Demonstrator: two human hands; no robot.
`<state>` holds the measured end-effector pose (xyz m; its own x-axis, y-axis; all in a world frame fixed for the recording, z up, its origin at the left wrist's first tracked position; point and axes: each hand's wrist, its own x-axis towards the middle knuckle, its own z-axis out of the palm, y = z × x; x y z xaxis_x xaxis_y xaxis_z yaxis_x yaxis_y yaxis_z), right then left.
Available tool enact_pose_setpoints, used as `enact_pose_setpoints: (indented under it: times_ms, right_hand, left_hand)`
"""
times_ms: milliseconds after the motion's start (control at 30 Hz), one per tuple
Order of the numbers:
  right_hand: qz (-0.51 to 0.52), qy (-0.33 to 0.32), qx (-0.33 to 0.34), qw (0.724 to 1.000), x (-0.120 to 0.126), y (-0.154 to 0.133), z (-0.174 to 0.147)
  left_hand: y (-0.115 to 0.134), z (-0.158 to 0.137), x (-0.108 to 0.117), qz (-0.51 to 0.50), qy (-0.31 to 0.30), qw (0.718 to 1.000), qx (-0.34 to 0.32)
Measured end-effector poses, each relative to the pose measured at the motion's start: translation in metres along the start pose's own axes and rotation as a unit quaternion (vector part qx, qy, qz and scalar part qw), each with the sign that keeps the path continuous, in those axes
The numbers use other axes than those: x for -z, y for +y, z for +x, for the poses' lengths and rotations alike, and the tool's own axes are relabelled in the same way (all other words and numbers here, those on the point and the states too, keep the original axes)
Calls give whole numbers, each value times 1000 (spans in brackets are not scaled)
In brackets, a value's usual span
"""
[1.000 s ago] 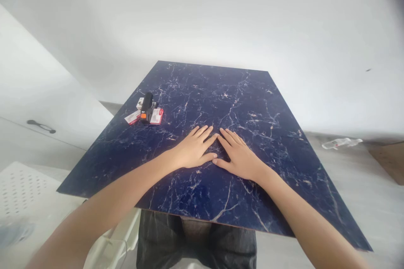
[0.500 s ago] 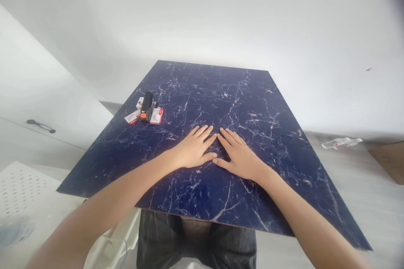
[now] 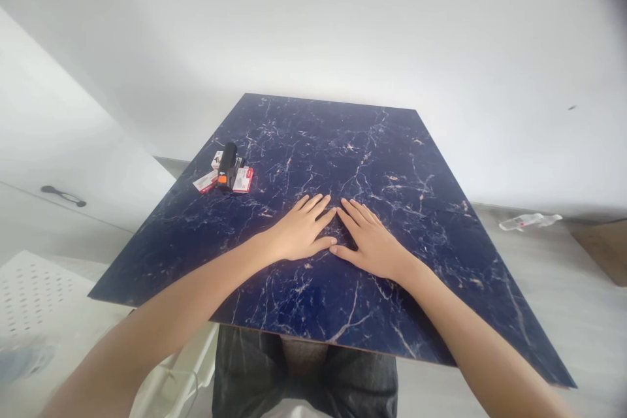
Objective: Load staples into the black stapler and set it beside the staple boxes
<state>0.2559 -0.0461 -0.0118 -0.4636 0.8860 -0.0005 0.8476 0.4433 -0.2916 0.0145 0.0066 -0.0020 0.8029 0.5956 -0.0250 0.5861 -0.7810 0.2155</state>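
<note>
Both hands lie palm down on a dark blue marbled tabletop (image 3: pixel 313 144), near its middle. My left hand (image 3: pixel 307 228) rests flat with its fingers spread and holds nothing. Beside it, my right hand (image 3: pixel 365 235) is flat too, fingers apart and free of any object; the two thumb tips touch or nearly touch. Toward the table's left edge is a black object with an orange patch (image 3: pixel 228 166), perhaps a stapler. Around it lie a small red-and-white box (image 3: pixel 243 180), another red-and-white piece (image 3: pixel 206 181) and a small white box (image 3: pixel 216 159), partly hidden behind it.
A white wall (image 3: pixel 333 26) rises behind the table. At left stand a white cabinet with a dark handle (image 3: pixel 63 196) and a perforated white plastic chair or stool (image 3: pixel 36 294). A clear plastic bottle (image 3: pixel 529 222) and a brown cardboard box (image 3: pixel 605 248) are on the floor at right.
</note>
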Motion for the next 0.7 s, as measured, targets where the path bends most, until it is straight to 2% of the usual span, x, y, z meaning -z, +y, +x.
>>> enact_pose_setpoints:
  times_ms: [700]
  right_hand:
    - [6, 7, 8, 1000, 0, -1, -1]
  left_hand:
    - [-1, -1, -2, -5, 9, 1000, -4]
